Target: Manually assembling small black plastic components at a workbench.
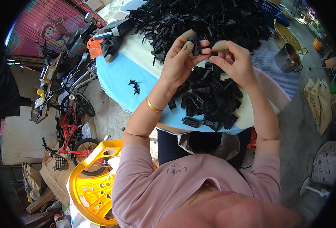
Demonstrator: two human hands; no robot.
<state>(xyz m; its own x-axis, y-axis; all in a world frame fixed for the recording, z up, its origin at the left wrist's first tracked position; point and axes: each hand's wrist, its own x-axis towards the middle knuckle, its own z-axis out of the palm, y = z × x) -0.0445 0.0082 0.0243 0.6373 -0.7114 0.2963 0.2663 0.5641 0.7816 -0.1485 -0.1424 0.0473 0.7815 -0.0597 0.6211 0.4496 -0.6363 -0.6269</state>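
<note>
Seemingly handwritten lettering (174,168) on pink shirt (168,193)

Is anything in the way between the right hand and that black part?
Only fingertips of the left hand, holding the black part, lie between it and the right hand; I see no other object there.

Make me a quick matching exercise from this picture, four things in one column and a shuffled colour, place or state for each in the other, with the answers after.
Column one:
1. Left hand
2. Crumpled bag
3. Large pile of parts
4. Plastic chair

Column two:
A. Yellow
B. Orange
C. Holding a black part
D. On the far side of the table

Pairs: 1-C, 2-B, 3-D, 4-A
</note>
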